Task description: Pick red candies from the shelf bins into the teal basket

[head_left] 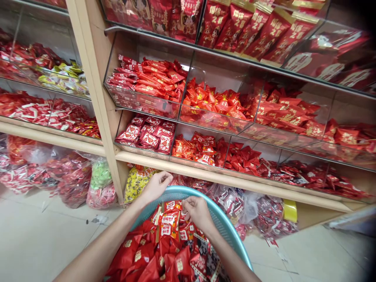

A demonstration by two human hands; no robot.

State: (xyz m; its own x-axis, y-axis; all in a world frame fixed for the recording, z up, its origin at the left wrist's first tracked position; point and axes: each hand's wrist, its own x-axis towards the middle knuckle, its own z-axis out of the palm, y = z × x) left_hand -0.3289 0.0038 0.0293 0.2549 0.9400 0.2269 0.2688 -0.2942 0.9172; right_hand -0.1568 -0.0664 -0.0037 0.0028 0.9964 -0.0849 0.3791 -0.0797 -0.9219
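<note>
A turquoise plastic basket (pixel 225 224) stands below the shelves, heaped with red wrapped candy packets (pixel 141 254). Several packets with white labels and gold edges (pixel 168 220) lie near its far side. My left hand (pixel 158 185) hovers over the far left rim, fingers curled together, and no packet shows in it. Inside the basket, my right hand (pixel 197 212) has its thumb and fingers pinched at the red packets by the far right wall. The fingertips partly hide what they grip; it looks like the edge of a red candy packet.
Clear-fronted shelf bins (pixel 217 113) of red packets rise ahead. A wooden shelf edge (pixel 235 186) runs just beyond the basket. Filled plastic bags (pixel 70 176) sit on the tiled floor (pixel 38 231) under the shelves, one with yellow packets (pixel 138 184) beside my left hand.
</note>
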